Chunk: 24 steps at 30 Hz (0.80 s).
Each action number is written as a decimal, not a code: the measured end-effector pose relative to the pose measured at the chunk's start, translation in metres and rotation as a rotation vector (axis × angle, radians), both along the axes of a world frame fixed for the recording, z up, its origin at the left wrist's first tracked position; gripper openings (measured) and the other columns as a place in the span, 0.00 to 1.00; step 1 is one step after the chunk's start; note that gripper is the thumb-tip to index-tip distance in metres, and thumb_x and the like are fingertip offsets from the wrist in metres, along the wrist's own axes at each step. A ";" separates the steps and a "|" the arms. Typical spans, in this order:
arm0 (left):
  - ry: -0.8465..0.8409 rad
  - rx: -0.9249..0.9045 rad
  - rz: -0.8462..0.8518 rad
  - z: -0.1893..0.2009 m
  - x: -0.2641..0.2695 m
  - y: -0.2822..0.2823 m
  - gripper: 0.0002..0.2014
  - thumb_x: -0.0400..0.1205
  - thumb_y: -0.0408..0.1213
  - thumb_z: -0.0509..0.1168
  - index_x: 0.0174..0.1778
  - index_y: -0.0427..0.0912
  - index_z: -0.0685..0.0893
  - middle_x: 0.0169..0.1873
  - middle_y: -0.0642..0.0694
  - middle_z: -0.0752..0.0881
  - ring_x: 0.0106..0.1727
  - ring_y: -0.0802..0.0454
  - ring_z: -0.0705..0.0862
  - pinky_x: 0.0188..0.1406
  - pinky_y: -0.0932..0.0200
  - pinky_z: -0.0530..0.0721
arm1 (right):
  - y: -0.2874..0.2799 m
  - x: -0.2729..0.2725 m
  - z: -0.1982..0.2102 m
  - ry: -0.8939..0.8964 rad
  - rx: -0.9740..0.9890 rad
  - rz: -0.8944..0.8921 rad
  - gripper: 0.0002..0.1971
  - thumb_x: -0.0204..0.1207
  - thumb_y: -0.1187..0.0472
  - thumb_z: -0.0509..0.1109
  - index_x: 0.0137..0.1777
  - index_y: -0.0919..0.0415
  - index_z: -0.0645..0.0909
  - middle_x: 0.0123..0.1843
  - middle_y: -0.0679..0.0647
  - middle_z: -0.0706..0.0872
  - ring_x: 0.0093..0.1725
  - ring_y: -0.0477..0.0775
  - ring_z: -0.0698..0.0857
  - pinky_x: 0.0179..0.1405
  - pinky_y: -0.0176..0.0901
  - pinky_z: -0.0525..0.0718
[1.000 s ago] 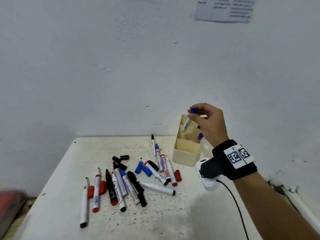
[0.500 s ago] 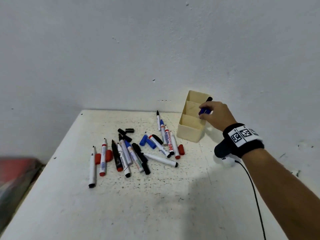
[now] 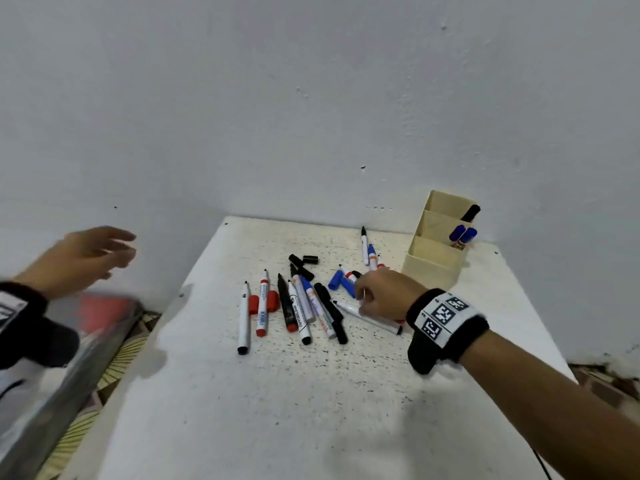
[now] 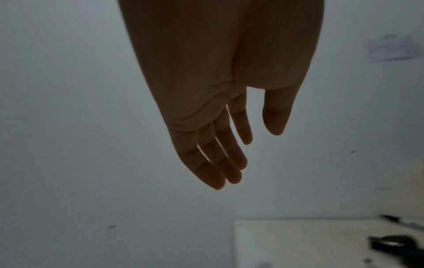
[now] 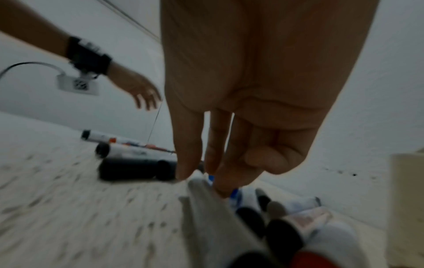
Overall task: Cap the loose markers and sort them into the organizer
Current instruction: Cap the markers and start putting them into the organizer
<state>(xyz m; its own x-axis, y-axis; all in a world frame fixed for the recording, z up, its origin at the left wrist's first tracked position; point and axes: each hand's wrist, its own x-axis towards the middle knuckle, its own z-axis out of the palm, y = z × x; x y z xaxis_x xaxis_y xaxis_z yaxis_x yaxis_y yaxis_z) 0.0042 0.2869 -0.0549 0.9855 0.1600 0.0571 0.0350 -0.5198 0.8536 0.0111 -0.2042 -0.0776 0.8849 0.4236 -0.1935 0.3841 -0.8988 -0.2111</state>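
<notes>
Several loose markers (image 3: 298, 306) and caps lie in a pile on the white table (image 3: 277, 393). The cream organizer (image 3: 433, 268) stands at the back right, with a black marker (image 3: 470, 213) in its far compartment and two blue-capped markers (image 3: 462, 233) in the middle one. My right hand (image 3: 360, 299) hangs over the right side of the pile. Its fingers (image 5: 188, 163) point down and touch a white marker (image 5: 206, 199), with nothing plainly pinched. My left hand (image 3: 121, 251) floats empty in the air left of the table, fingers (image 4: 211, 174) straight.
Two blue caps (image 3: 335, 280), black caps (image 3: 310, 259) and red caps (image 3: 254, 304) lie among the markers. White walls close in behind and to the right. A red and grey object (image 3: 86, 323) sits below the table's left edge.
My right hand has left the blue marker in the organizer's middle compartment and dropped back to the pile. My left hand has come into view on the left.
</notes>
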 end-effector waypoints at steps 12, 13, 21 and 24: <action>0.110 0.221 -0.538 0.010 0.011 -0.247 0.10 0.80 0.44 0.70 0.49 0.40 0.87 0.42 0.47 0.89 0.44 0.51 0.87 0.52 0.47 0.87 | 0.028 -0.001 0.026 0.013 0.843 -0.298 0.08 0.74 0.69 0.72 0.52 0.64 0.81 0.35 0.59 0.89 0.32 0.57 0.86 0.38 0.47 0.85; 0.117 0.178 -0.559 0.007 0.008 -0.257 0.12 0.79 0.45 0.71 0.53 0.42 0.85 0.43 0.49 0.89 0.45 0.52 0.87 0.53 0.48 0.87 | 0.033 -0.002 0.032 0.097 0.986 -0.315 0.06 0.73 0.71 0.73 0.49 0.66 0.81 0.33 0.61 0.88 0.30 0.58 0.86 0.35 0.47 0.85; 0.195 -0.050 -0.548 -0.007 -0.015 -0.251 0.06 0.84 0.32 0.65 0.52 0.31 0.79 0.35 0.39 0.88 0.34 0.43 0.87 0.32 0.58 0.85 | 0.038 -0.006 0.018 0.034 0.582 -0.169 0.04 0.77 0.59 0.71 0.44 0.59 0.83 0.40 0.50 0.85 0.36 0.48 0.83 0.38 0.39 0.77; 0.222 0.012 -0.490 -0.012 -0.015 -0.231 0.07 0.84 0.36 0.65 0.46 0.34 0.80 0.35 0.38 0.87 0.33 0.44 0.85 0.34 0.52 0.85 | 0.036 -0.019 0.004 0.255 0.190 -0.074 0.12 0.75 0.53 0.73 0.50 0.60 0.77 0.44 0.53 0.85 0.35 0.52 0.83 0.35 0.43 0.78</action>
